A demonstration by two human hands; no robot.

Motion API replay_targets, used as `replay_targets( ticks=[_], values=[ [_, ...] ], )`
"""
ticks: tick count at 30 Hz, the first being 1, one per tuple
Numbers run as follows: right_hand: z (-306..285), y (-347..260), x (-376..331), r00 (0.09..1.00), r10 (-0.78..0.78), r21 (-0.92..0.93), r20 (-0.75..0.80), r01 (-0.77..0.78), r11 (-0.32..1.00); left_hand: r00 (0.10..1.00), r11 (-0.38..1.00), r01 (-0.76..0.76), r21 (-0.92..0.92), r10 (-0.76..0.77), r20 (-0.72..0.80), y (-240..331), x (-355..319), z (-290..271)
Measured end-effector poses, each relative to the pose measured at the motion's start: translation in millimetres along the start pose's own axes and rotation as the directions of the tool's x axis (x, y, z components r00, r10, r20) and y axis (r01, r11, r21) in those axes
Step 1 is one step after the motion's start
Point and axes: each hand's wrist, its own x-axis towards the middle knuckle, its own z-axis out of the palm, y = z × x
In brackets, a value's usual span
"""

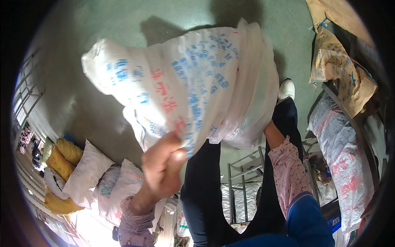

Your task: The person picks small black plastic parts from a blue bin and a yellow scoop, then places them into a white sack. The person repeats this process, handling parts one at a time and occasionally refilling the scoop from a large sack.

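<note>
A large white woven sack [173, 82] with blue and red print spreads across the middle, held up above the floor. Crumpled clear plastic [257, 90] bunches at its right end. My left hand [164, 164] is closed in a fist on the sack's near edge, slightly blurred. At the right end my right hand [270, 130] goes behind or into the plastic; only the wrist side shows, and its fingers are hidden. Patterned sleeve covers reach up both forearms.
Several filled white and yellow sacks [88, 175] are piled at the lower left. To the right lie a long printed sack [339, 164] and a brown paper sack [335, 68]. A metal frame [245, 171] stands between my legs, with my white shoe [286, 89] on the green floor.
</note>
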Motion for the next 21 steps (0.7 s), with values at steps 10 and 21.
replay_targets(
  ticks=[10,21],
  values=[
    [42.4,-31.9,118.4,0.991,0.101,0.068,0.088,-0.107,0.992,0.843,0.904,0.37,0.215,-0.23,-0.486,-127.6,47.6,-152.9],
    [0.8,5.4,102.8,0.966,0.132,0.319,0.222,-0.2,0.926,0.952,0.559,-0.267,0.785,0.03,0.303,-81.5,72.9,59.2]
  ],
)
